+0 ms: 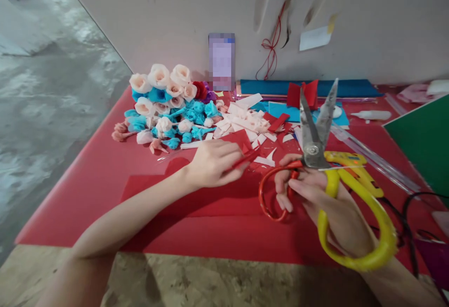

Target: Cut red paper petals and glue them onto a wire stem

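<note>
Nearest to us, we are gripping the scissors (314, 151) in our right hand (317, 195). Our fingers are curling round the red handle loop, while the yellow loop is hanging across the hand towards the wrist. The blades are standing apart, their tips pointing up and away from us, over the tabletop (84, 194).

Our left forearm is crossing a red sheet (217, 204) that is lying flat near the front edge. Ahead of it, our left hand (210, 164) is pinching a thin red piece (246, 158) between thumb and fingers, well apart from the blades.

To the right, just behind the scissors, a yellow tool (363, 180) is lying partly hidden; we cannot tell its kind. A black cord (407, 213) is curving beside it.

Beyond the left hand, pale and red scraps (242, 120) are lying in a loose heap. They are touching a pile of flowers (164, 123) on the left, mostly pale and blue. A green panel (421, 143) is slanting in on the right, near a white bottle (377, 115).

Farther back, a blue strip (266, 86) is lying along the wall (168, 17). A phone (222, 61) is leaning upright there, and a red string (271, 45) is hanging above the strip.
</note>
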Motion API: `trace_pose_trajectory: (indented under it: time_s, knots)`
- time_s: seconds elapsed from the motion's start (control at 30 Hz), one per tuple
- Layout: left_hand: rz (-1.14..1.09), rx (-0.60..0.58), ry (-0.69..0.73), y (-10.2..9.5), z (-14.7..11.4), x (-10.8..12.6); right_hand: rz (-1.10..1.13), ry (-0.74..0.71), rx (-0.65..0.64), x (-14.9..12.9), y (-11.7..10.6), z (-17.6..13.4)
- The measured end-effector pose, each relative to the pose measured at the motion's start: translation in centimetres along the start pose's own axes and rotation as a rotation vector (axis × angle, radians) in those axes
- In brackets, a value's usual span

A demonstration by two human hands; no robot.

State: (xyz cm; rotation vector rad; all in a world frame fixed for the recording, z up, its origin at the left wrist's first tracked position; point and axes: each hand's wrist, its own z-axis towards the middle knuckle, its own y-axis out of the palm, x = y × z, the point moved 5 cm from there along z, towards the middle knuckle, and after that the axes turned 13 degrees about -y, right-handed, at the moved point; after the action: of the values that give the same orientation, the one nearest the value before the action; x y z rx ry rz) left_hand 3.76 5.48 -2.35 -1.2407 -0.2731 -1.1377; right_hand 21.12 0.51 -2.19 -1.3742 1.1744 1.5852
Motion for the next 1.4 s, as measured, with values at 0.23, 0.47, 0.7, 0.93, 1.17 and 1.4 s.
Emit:
trace_pose_trajectory:
  time_s: [0.23, 0.47, 0.7, 0.93, 1.17, 1.4]
  knots:
    - [0.611, 0.087, 0.477, 2.0, -2.0, 2.4, -0.148, 0.066, 0.038, 1.1, -0.1, 0.9]
    - [0.434, 0.121, 0.285, 1.8, -1.6, 2.8, -0.109, 0.049, 0.097, 1.8, -0.5, 0.8]
    - [-0.636, -0.524, -0.644, 3.8, -1.1, 0.9, -0.034, 0.083, 0.082, 2.2, -0.6, 0.7]
    - [-0.614, -0.693, -0.589, 3.3, -1.6, 1.8, -0.14, 0.097, 0.151, 1.4, -0.4, 1.0]
    - [-0.399, -0.672, -0.477, 3.1, -1.3, 2.7, -0.118, 0.075, 0.123, 0.9, 0.1, 1.3]
    - [-0.955, -0.373, -0.71, 2.3, -0.2, 0.0, 0.096, -0.07, 0.099, 0.6, -0.5, 1.4]
